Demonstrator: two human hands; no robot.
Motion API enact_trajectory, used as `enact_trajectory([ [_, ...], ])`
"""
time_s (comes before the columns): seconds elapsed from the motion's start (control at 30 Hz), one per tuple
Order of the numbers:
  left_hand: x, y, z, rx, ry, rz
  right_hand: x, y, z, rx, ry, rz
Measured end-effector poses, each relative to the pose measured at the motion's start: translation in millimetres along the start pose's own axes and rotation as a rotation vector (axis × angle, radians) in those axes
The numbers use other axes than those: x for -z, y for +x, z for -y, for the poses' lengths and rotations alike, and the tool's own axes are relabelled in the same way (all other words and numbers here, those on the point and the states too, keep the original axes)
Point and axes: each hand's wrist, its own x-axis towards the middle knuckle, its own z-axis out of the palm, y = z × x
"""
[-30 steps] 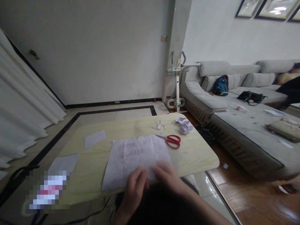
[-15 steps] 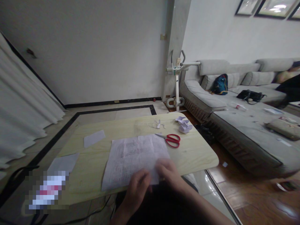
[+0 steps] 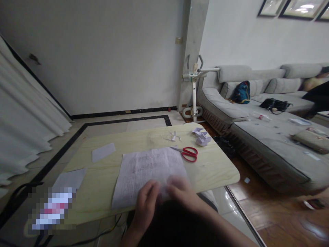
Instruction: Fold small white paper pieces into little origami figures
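A large creased sheet of printed paper point(image 3: 151, 168) lies on the pale wooden table. My left hand point(image 3: 147, 199) is at its lower edge, fingers curled together; whatever they may hold is hidden. Close by on the right, my right hand point(image 3: 180, 192) is over the sheet's lower right part, its fingers smeared by motion. Scissors with red handles point(image 3: 189, 154) rest at the sheet's upper right, their blade tips at its corner. Folded paper pieces point(image 3: 203, 139) and thin paper scraps point(image 3: 173, 136) are farther back.
The wooden table point(image 3: 213, 169) has rounded corners. Two smaller pieces of paper, one a white slip point(image 3: 103, 152), lie on its left. A blurred-out patch point(image 3: 52, 207) covers the left front. Right of the table stands a grey sofa point(image 3: 269, 151) with bags; a person sits at its far end.
My hands shift slightly at the sheet's lower edge, first drawing together and then a little apart. My right hand is blurred again. The sheet, scissors and scraps stay in place.
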Motion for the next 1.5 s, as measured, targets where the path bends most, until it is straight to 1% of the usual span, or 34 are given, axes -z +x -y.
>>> enact_trajectory([
  [0.03, 0.1, 1, -1, 0.003, -0.003, -0.034, -1, 0, 0, 0.003, -0.014, 0.018],
  [0.1, 0.0, 3, -2, 0.010, -0.008, -0.047, -2, -1, 1, 0.014, -0.033, 0.032],
  [0.23, -2.5, 3, 1, 0.045, -0.041, 0.008, -1, -1, 3, 0.041, -0.018, -0.003],
  [0.33, -4.0, 3, 4, 0.064, -0.045, 0.051, 0, 0, 2, 0.014, 0.037, -0.049],
  [0.4, -3.7, 2, 4, 0.046, -0.025, 0.053, 0, 0, -1, 0.000, 0.062, -0.066],
  [0.53, -1.3, 1, 4, 0.009, -0.014, 0.065, 1, 1, -3, 0.001, 0.029, -0.048],
  [0.7, -1.8, 1, 9, 0.013, -0.031, 0.132, 1, 2, -1, -0.003, 0.001, -0.051],
  [0.8, -4.2, 1, 11, 0.055, -0.046, 0.127, 0, 2, -2, -0.020, -0.006, -0.079],
  [0.93, -4.4, 4, 10, 0.114, -0.125, 0.014, -1, 1, -5, 0.000, -0.038, -0.092],
  [1.0, -3.1, 6, 9, 0.134, -0.127, 0.005, -1, 1, -6, 0.036, -0.090, -0.076],
  [1.1, -1.6, 7, 7, 0.167, -0.176, 0.046, 1, -1, -6, 0.068, -0.155, 0.000],
  [1.17, -1.8, 6, 7, 0.218, -0.277, 0.080, 5, -1, -4, 0.064, -0.133, 0.065],
  [1.2, -2.3, 5, 7, 0.252, -0.339, 0.093, 6, -1, -3, 0.063, -0.106, 0.071],
  [1.27, -3.9, 4, 8, 0.314, -0.454, 0.130, 8, -1, -1, 0.079, -0.044, 0.017],
  [1.33, -5.9, 3, 9, 0.342, -0.519, 0.178, 9, 0, 2, 0.109, 0.003, -0.051],
  [1.4, -7.4, 3, 11, 0.345, -0.535, 0.198, 7, 0, 4, 0.128, 0.039, -0.053],
  [1.5, -7.8, 4, 13, 0.349, -0.522, 0.172, 5, 1, 7, 0.127, 0.074, -0.028],
])
